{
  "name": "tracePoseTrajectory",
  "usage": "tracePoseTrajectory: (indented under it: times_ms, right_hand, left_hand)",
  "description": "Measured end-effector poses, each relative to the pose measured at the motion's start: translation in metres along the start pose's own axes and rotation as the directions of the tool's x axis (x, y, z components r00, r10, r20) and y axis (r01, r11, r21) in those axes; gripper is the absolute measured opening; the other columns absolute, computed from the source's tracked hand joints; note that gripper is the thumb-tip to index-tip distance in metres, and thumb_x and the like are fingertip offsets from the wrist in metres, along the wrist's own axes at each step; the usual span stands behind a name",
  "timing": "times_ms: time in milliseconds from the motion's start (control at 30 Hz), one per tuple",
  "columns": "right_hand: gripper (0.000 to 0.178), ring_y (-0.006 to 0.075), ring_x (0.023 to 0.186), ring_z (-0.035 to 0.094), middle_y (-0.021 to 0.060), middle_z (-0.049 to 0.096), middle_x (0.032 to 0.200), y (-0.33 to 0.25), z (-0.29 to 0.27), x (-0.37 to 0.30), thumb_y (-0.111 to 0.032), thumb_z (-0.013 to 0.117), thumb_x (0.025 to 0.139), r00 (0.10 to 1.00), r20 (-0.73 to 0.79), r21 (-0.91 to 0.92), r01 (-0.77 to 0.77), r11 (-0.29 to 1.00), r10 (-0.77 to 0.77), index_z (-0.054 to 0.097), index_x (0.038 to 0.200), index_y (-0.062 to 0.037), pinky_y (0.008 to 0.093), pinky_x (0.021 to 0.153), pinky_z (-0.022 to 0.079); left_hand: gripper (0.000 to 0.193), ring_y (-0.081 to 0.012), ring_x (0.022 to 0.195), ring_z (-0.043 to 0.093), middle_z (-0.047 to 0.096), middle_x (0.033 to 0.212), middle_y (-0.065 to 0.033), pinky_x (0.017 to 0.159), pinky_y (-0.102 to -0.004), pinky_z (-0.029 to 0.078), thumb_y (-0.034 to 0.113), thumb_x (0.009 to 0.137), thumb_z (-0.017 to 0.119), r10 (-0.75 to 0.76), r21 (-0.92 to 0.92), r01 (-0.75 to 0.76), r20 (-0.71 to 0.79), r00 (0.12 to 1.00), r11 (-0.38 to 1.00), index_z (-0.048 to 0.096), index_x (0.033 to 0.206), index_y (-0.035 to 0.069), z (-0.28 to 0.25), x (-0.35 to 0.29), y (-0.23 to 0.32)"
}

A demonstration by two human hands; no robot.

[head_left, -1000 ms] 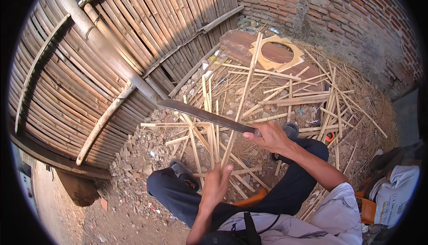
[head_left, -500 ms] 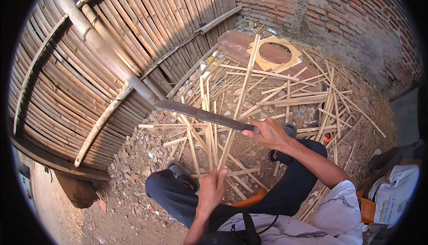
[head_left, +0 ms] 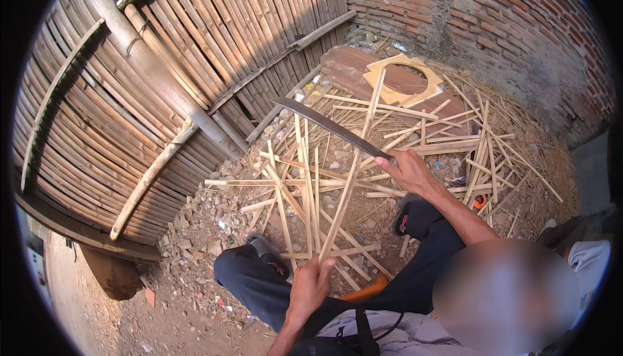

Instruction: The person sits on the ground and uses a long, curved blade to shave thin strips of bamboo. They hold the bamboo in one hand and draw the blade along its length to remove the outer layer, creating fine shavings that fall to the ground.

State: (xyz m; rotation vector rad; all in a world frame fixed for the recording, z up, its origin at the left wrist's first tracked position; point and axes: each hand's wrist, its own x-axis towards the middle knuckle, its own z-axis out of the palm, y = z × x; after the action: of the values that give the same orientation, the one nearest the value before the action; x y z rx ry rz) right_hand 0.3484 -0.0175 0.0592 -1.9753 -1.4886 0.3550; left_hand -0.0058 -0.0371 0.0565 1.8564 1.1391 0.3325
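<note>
My left hand (head_left: 309, 288), low in the middle, is closed round the near end of a long pale bamboo strip (head_left: 337, 216). The strip slants away from me and slightly right, its far end by a yellowish board. In my right hand (head_left: 410, 171) is the handle of a machete (head_left: 324, 122), its dark blade pointing to the far left. The blade crosses over the strip's far half; I cannot tell whether they touch. Under and around them, many cut bamboo strips (head_left: 305, 194) lie criss-crossed on the ground.
A bamboo-slat wall (head_left: 143, 129) stands on the left, a brick wall (head_left: 493, 19) at the back right. The yellowish board with a round hole (head_left: 383, 93) rests on a brown panel (head_left: 344, 67). Rubble (head_left: 188, 246) covers the ground by the slat wall. A blurred patch hides the lower right.
The machete has moved farther away and to the right, along the strip toward its far end, with its blade now more steeply slanted. My left hand keeps its hold, almost unmoved.
</note>
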Motion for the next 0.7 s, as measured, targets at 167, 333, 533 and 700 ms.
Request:
tracePoseTrajectory:
  times_ms: [167,333,533,700]
  right_hand:
    - [0.068,0.0331,0.047,0.057,0.0179,0.052,0.052,-0.027,0.018,-0.023,-0.061,0.058,0.101,0.986,0.076,0.042,0.147,0.988,-0.15,0.074,0.099,0.0045,0.0479,0.054,0.047]
    - [0.07,0.0383,0.048,0.058,0.0182,0.053,0.052,-0.038,0.028,-0.033,-0.067,0.059,0.098,0.939,0.121,-0.088,0.333,0.939,-0.322,0.074,0.094,0.0008,0.0498,0.054,0.049]
    - [0.063,0.0326,0.054,0.056,0.0192,0.053,0.056,0.027,-0.02,0.022,-0.056,0.055,0.104,0.999,-0.033,-0.04,-0.031,0.999,0.03,0.073,0.098,0.0047,0.0488,0.059,0.045]
    - [0.065,0.0343,0.053,0.057,0.0208,0.054,0.056,0.023,-0.004,0.013,-0.056,0.055,0.104,0.998,-0.031,-0.029,0.048,0.998,-0.048,0.073,0.1,0.0059,0.0491,0.059,0.045]
  left_hand:
    - [0.04,-0.042,0.056,0.062,0.058,0.061,-0.0227,0.056,-0.0472,0.046,0.033,0.109,0.058,0.079,0.015,-0.078,-0.037,0.996,0.997,0.064,0.097,-0.005,-0.001,0.009,0.002]
    - [0.04,-0.0393,0.055,0.058,0.056,0.061,-0.0219,0.056,-0.0462,0.045,0.032,0.11,0.056,0.112,-0.011,-0.113,-0.058,0.992,0.994,0.064,0.097,-0.005,-0.004,0.015,0.012]
    - [0.039,-0.0385,0.055,0.052,0.053,0.062,-0.0227,0.06,-0.0462,0.045,0.03,0.111,0.052,0.026,-0.001,-0.026,-0.033,0.999,1.0,0.065,0.097,-0.005,-0.01,-0.023,-0.002]
    - [0.039,-0.0527,0.069,0.059,0.057,0.066,-0.0276,0.061,-0.0499,0.048,0.031,0.111,0.054,0.072,0.043,-0.071,-0.026,0.997,0.997,0.064,0.097,-0.003,-0.002,-0.009,-0.014]
